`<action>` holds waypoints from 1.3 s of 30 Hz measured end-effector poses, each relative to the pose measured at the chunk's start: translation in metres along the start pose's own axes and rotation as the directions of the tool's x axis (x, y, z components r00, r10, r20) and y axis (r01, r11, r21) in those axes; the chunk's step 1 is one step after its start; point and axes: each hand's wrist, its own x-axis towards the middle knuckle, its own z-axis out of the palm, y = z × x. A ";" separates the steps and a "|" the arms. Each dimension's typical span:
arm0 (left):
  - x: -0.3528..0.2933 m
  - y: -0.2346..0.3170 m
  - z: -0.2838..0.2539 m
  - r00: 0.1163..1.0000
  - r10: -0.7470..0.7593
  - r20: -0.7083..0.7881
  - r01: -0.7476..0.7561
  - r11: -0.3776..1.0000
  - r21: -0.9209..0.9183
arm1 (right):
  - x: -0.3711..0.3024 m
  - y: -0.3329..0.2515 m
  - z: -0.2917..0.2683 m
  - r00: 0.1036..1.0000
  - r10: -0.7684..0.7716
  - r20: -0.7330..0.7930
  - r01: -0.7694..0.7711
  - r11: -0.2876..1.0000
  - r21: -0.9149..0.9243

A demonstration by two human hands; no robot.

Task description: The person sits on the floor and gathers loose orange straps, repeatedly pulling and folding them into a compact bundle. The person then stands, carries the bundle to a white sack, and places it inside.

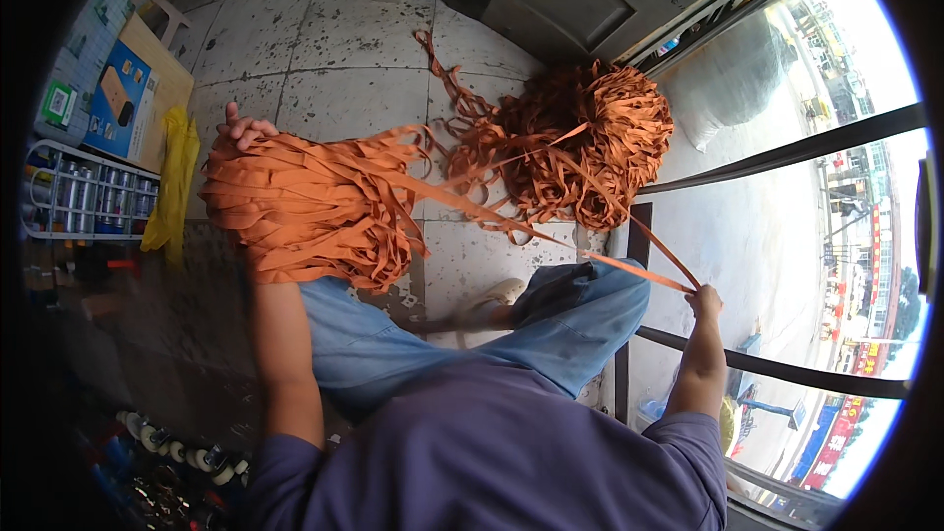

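Observation:
A thick bundle of flat orange ribbon (315,206) hangs in many loops over my left forearm and covers most of that hand. Only the fingers of my left hand (248,128) stick out past the bundle's far edge, apart and slightly bent; the palm is hidden. Out to the right, my right hand (704,303) is closed on a strand of the ribbon (644,273). From it, one length runs left to the bundle and another leads up to a large tangled heap of the same ribbon (600,143) on the floor.
My legs in blue jeans (383,334) are spread below the ribbon. A yellow plastic bag (175,182) and a white wire rack (93,192) of small cylinders stand at left. A dark door (560,0) and a glass front with dark bars (787,152) bound the right side.

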 end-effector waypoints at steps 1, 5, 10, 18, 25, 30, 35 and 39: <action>-0.001 0.005 0.001 0.998 -0.009 -0.060 0.011 0.999 0.038 | -0.001 -0.002 -0.006 0.999 0.037 -0.040 -0.036 0.999 0.014; 0.014 -0.033 0.050 0.955 -0.293 -0.038 0.294 0.956 0.018 | -0.032 -0.114 -0.069 0.976 -0.217 -0.025 0.217 0.976 -0.004; 0.008 -0.070 0.079 0.741 -0.617 -0.265 0.667 0.723 0.181 | -0.169 -0.349 -0.199 -0.113 -0.987 -0.114 0.899 -0.151 0.411; -0.012 -0.107 0.099 0.549 -0.664 -0.507 0.834 0.397 0.384 | -0.215 -0.497 -0.307 0.199 -0.770 -0.606 0.932 -0.043 0.361; 0.007 -0.061 0.049 0.918 -0.385 -0.093 0.388 0.921 0.021 | -0.066 -0.285 -0.150 0.624 -0.757 -0.196 0.782 0.603 0.161; 0.008 -0.015 0.010 0.999 -0.030 0.033 0.028 0.998 0.064 | -0.005 -0.029 -0.035 0.999 0.023 -0.043 -0.025 0.999 -0.048; 0.020 -0.019 0.007 0.950 -0.273 0.151 0.273 0.962 0.023 | -0.014 -0.114 -0.074 0.990 -0.135 -0.030 0.132 0.989 -0.072; 0.017 -0.049 0.048 0.819 -0.559 -0.128 0.573 0.794 0.203 | -0.114 -0.309 -0.152 0.349 -0.937 0.006 0.912 0.341 0.228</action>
